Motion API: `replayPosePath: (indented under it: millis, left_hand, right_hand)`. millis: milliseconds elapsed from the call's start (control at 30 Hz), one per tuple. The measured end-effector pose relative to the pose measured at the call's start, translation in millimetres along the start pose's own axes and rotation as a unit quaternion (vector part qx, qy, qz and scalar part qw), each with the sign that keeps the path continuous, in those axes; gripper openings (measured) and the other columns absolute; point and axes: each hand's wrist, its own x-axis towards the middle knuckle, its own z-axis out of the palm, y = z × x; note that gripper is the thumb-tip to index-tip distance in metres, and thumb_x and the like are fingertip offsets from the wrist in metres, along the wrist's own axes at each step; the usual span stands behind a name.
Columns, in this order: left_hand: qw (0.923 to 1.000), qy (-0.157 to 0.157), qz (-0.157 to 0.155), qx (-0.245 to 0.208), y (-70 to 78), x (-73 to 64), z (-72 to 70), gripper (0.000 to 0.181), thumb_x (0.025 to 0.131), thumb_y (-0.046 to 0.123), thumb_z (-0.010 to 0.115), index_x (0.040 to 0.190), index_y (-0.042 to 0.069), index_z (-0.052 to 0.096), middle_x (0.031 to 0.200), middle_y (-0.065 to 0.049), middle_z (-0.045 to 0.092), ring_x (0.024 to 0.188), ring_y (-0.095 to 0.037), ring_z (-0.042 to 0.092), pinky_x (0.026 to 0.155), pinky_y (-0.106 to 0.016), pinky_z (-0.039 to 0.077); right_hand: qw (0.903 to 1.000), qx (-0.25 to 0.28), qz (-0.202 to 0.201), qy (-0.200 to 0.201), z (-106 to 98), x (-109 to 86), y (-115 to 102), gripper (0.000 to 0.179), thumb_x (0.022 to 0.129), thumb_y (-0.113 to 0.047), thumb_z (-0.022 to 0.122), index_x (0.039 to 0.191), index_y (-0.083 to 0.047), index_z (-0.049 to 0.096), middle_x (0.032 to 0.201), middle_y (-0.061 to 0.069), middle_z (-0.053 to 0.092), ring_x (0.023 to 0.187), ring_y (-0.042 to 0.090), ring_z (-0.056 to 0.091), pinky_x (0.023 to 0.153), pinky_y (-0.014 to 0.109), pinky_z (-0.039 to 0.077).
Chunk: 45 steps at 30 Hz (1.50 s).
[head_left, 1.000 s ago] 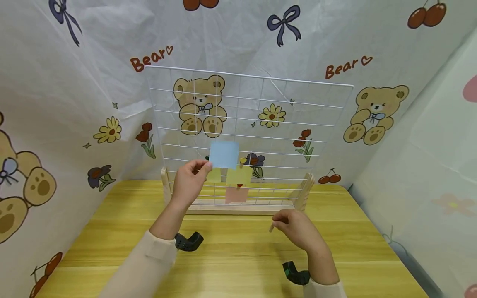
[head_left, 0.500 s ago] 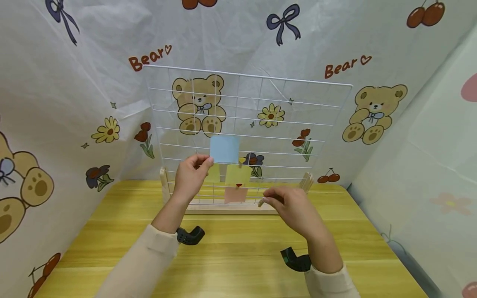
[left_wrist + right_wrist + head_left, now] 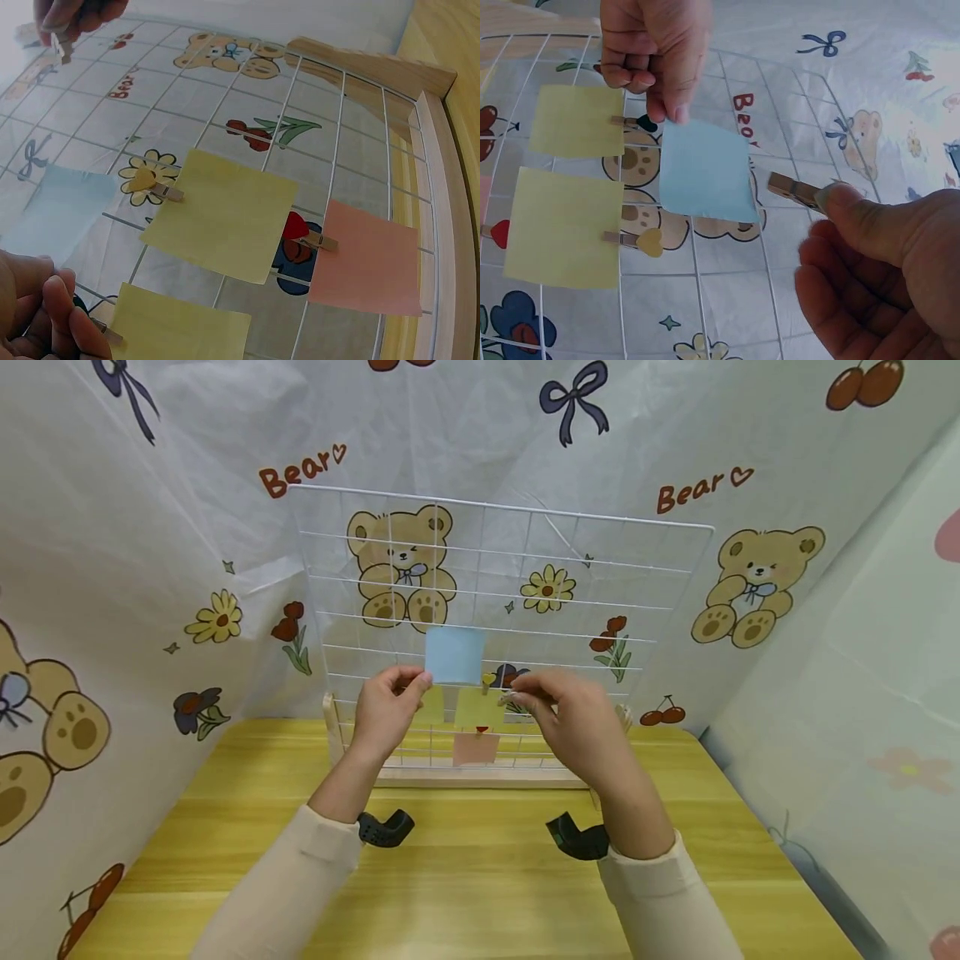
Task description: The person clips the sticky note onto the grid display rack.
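Note:
My left hand (image 3: 386, 710) pinches a blue sticky note (image 3: 454, 655) by its lower left corner and holds it up at the white wire grid (image 3: 570, 560). Between thumb and finger of my right hand (image 3: 581, 722) is a small wooden clothespin (image 3: 795, 190), its tip pointing at the note but apart from it in the right wrist view. Below the blue note hang two yellow notes (image 3: 562, 227) and a pink note (image 3: 365, 259). Heart-topped clothespins (image 3: 161, 189) fasten them to the wires.
Wooden feet and a base bar (image 3: 480, 776) carry the grid on the wood-grain table (image 3: 480, 877). Behind it hangs a white cloth (image 3: 480, 435) printed with bears, bows and flowers. Both wrists wear black camera mounts (image 3: 386, 828).
My right hand has risen with the clothespin, from low over the table toward the blue note. The left hand has raised the note slightly.

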Motion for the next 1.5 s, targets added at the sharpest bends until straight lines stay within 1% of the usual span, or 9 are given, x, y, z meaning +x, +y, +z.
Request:
replayPosePath:
  millis: [167,400,533,700,867,1033,1233,1400,1500]
  left_hand:
    - [1.0,0.008,0.0,-0.003,0.3,1.2,0.8,0.028,0.098,0.033,0.069,0.113,0.009,0.073,0.104,-0.011,0.072,0.083,-0.02,0.065,0.07,-0.027,0.052]
    - [0.9998,0.017,0.007,-0.005,0.9,2.5,2.4,0.027,0.098,0.031,0.069,0.113,0.008,0.074,0.103,-0.013,0.073,0.078,-0.016,0.064,0.069,-0.025,0.051]
    - [0.9998,0.018,0.011,-0.005,0.7,2.2,3.8,0.026,0.098,0.031,0.07,0.111,0.009,0.074,0.101,-0.013,0.072,0.077,-0.015,0.064,0.068,-0.024,0.051]
    - [0.9998,0.017,0.014,-0.001,-0.2,1.2,5.1,0.026,0.098,0.031,0.069,0.112,0.009,0.074,0.102,-0.012,0.072,0.08,-0.017,0.065,0.071,-0.026,0.054]
    - [0.9997,0.02,0.014,-0.002,-1.7,2.1,6.3,0.026,0.099,0.031,0.069,0.112,0.009,0.074,0.103,-0.014,0.072,0.08,-0.019,0.065,0.071,-0.026,0.053]
    - [0.9996,0.023,0.015,-0.002,-4.2,3.6,7.1,0.025,0.099,0.031,0.069,0.111,0.01,0.074,0.102,-0.013,0.073,0.078,-0.016,0.065,0.069,-0.025,0.053]
    - [0.9994,0.03,0.019,0.005,-5.0,5.1,6.9,0.026,0.099,0.031,0.069,0.112,0.009,0.074,0.102,-0.014,0.073,0.079,-0.019,0.066,0.069,-0.024,0.053]
    - [0.9995,0.029,0.014,0.003,-2.9,5.2,5.7,0.026,0.099,0.031,0.068,0.112,0.009,0.074,0.103,-0.015,0.073,0.08,-0.02,0.066,0.068,-0.024,0.053]
    - [0.9994,0.03,0.016,0.003,-1.3,5.1,4.7,0.026,0.099,0.031,0.068,0.112,0.009,0.074,0.104,-0.015,0.073,0.079,-0.02,0.065,0.068,-0.025,0.053]
  right_hand:
    - [0.9997,-0.006,-0.002,0.025,3.7,25.6,-4.4,0.012,0.096,-0.013,0.071,0.105,-0.006,0.076,0.103,0.007,0.07,0.089,0.023,0.067,0.076,0.037,0.057]
    - [0.9982,-0.03,-0.02,0.047,7.7,55.7,-7.3,0.014,0.098,-0.012,0.068,0.106,-0.003,0.075,0.101,0.01,0.068,0.085,0.025,0.063,0.073,0.036,0.056]
    - [0.9977,-0.038,-0.026,0.049,9.0,67.9,-8.9,0.015,0.099,-0.012,0.068,0.105,-0.002,0.075,0.099,0.011,0.068,0.083,0.025,0.062,0.072,0.035,0.055]
    - [0.9974,-0.042,-0.026,0.052,10.8,78.3,-10.1,0.014,0.098,-0.012,0.069,0.103,-0.001,0.076,0.098,0.011,0.07,0.087,0.026,0.065,0.075,0.036,0.055]
    - [0.9971,-0.062,-0.016,0.04,15.0,84.8,-11.9,0.015,0.099,-0.014,0.068,0.102,-0.003,0.077,0.099,0.01,0.071,0.091,0.025,0.065,0.079,0.037,0.056]
    - [0.9958,-0.088,-0.005,0.026,19.5,91.2,-14.6,0.017,0.1,-0.016,0.066,0.103,-0.004,0.077,0.102,0.009,0.071,0.095,0.025,0.066,0.083,0.036,0.057]
    - [0.9947,-0.102,-0.002,0.003,22.7,101.3,-18.3,0.016,0.1,-0.017,0.066,0.103,-0.006,0.077,0.102,0.008,0.072,0.096,0.024,0.067,0.081,0.036,0.057]
    - [0.9936,-0.112,-0.005,-0.016,23.8,106.4,-20.1,0.016,0.1,-0.017,0.066,0.102,-0.006,0.077,0.101,0.008,0.072,0.096,0.025,0.067,0.081,0.036,0.056]
    - [0.9926,-0.118,0.002,-0.027,23.6,108.7,-22.5,0.016,0.1,-0.017,0.066,0.104,-0.007,0.077,0.103,0.008,0.072,0.096,0.024,0.067,0.08,0.035,0.057]
